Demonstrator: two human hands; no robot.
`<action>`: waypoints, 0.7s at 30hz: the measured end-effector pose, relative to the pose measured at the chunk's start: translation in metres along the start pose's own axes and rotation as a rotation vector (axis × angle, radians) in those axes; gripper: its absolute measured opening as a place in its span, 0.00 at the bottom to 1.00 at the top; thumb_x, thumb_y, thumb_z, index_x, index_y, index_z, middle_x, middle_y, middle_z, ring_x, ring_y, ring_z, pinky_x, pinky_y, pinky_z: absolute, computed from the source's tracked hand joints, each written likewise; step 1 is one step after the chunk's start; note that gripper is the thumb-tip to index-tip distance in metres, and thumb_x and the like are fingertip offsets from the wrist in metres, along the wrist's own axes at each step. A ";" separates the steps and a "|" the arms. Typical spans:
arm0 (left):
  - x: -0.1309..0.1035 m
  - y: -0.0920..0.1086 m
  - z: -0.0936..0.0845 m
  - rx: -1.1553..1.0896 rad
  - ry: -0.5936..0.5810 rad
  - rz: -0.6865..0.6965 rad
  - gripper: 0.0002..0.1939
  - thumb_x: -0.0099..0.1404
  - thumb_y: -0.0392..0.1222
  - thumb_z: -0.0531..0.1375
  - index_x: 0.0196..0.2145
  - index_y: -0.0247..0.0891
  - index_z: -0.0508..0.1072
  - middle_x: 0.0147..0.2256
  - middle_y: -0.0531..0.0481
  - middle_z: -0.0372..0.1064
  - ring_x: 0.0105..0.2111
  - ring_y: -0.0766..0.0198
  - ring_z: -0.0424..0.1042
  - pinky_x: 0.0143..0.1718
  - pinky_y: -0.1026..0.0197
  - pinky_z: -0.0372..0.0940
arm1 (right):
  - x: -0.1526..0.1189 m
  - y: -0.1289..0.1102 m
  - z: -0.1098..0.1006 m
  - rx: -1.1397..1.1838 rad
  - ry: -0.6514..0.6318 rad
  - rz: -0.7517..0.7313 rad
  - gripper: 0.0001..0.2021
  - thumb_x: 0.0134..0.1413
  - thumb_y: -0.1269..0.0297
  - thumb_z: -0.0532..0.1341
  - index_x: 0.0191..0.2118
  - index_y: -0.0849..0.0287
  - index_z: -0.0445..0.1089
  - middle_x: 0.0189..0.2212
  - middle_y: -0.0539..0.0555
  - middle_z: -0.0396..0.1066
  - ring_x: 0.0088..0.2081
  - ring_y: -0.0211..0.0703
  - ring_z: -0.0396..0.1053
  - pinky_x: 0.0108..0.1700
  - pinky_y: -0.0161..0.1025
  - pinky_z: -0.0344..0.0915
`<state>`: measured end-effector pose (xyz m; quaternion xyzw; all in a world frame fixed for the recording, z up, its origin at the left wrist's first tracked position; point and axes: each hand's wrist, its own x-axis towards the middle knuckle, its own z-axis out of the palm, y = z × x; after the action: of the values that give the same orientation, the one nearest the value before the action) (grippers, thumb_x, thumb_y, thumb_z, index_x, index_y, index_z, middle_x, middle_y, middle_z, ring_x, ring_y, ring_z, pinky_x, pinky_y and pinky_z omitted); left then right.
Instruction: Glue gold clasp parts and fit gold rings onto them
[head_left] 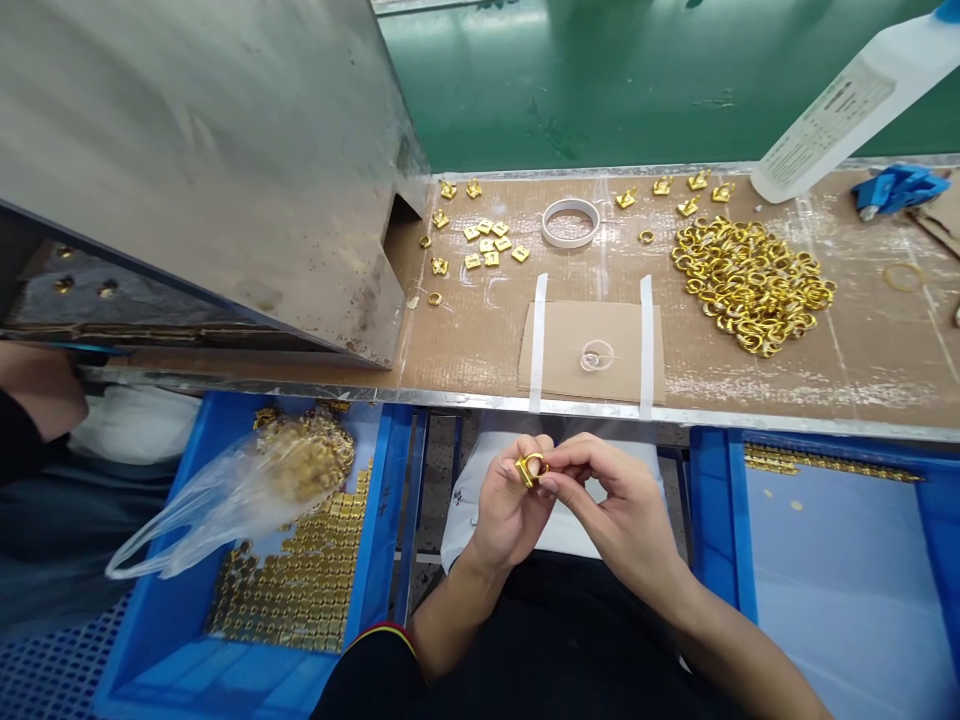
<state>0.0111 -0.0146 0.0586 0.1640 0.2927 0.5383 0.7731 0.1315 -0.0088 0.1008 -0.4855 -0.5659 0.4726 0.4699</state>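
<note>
Over my lap, in front of the bench edge, both hands meet around one gold-coloured ring-shaped piece point(527, 474). My left hand point(511, 510) is closed on it, thumb and fingers pinching its side. The thumb and fingertips of my right hand point(619, 495) press together at the ring's right edge; whether they hold some small part as well is hidden. Beyond them on the bench lies a cardboard pad point(592, 330) with white tape strips down both sides. A small clear round dish point(597, 356) rests on the pad.
A heap of gold rings point(754, 285) lies at right, square gold pieces point(491, 243) at centre-left. Around stand a tape roll point(570, 223), a bottle point(840, 110) and a metal housing point(225, 150). Blue bins point(375, 560) point(724, 530) flank me; a person's arm point(41, 390) shows at left.
</note>
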 end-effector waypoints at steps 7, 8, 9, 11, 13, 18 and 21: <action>0.011 0.003 -0.016 0.189 -0.155 0.104 0.24 0.59 0.62 0.69 0.30 0.38 0.68 0.25 0.58 0.60 0.21 0.74 0.56 0.26 0.68 0.56 | 0.004 -0.002 -0.002 0.223 -0.060 0.194 0.09 0.62 0.58 0.66 0.34 0.58 0.74 0.28 0.51 0.78 0.29 0.41 0.76 0.33 0.37 0.74; 0.011 0.003 -0.017 0.208 -0.146 0.122 0.23 0.59 0.61 0.69 0.32 0.38 0.70 0.26 0.57 0.62 0.21 0.74 0.57 0.25 0.68 0.57 | 0.005 -0.001 -0.002 0.222 -0.048 0.195 0.09 0.62 0.58 0.67 0.34 0.58 0.73 0.27 0.51 0.77 0.28 0.41 0.76 0.32 0.37 0.74; 0.011 0.004 -0.018 0.228 -0.129 0.140 0.22 0.59 0.61 0.69 0.34 0.39 0.72 0.27 0.56 0.64 0.21 0.74 0.59 0.25 0.69 0.58 | 0.005 0.001 -0.001 0.204 -0.031 0.190 0.09 0.62 0.58 0.67 0.34 0.58 0.73 0.27 0.51 0.77 0.27 0.40 0.76 0.32 0.36 0.74; 0.010 0.005 -0.018 0.284 -0.088 0.181 0.21 0.60 0.60 0.68 0.38 0.39 0.75 0.29 0.54 0.68 0.22 0.72 0.63 0.25 0.68 0.61 | 0.004 0.003 0.000 0.149 0.009 0.164 0.09 0.62 0.59 0.67 0.33 0.58 0.73 0.25 0.50 0.75 0.26 0.40 0.74 0.30 0.36 0.72; 0.007 0.007 -0.017 0.364 -0.047 0.228 0.18 0.62 0.57 0.69 0.38 0.39 0.77 0.30 0.53 0.69 0.24 0.70 0.66 0.27 0.67 0.64 | 0.004 0.004 0.002 0.091 0.043 0.126 0.08 0.62 0.61 0.66 0.33 0.58 0.72 0.25 0.49 0.74 0.26 0.39 0.73 0.30 0.35 0.71; 0.000 0.013 -0.015 0.530 0.044 0.326 0.13 0.62 0.50 0.70 0.39 0.40 0.81 0.33 0.50 0.73 0.32 0.65 0.71 0.33 0.65 0.68 | 0.005 0.006 0.004 -0.039 0.063 -0.030 0.02 0.63 0.67 0.65 0.39 0.57 0.76 0.30 0.51 0.75 0.31 0.39 0.74 0.32 0.35 0.72; 0.000 0.016 -0.014 0.577 0.076 0.383 0.16 0.61 0.50 0.71 0.45 0.43 0.82 0.35 0.49 0.76 0.34 0.63 0.74 0.36 0.64 0.70 | 0.007 0.008 0.005 -0.101 0.035 -0.158 0.06 0.64 0.70 0.64 0.43 0.55 0.77 0.32 0.52 0.74 0.31 0.39 0.72 0.32 0.35 0.72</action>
<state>-0.0099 -0.0094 0.0567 0.4074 0.4253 0.5746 0.5683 0.1267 -0.0015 0.0931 -0.4707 -0.6172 0.3961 0.4905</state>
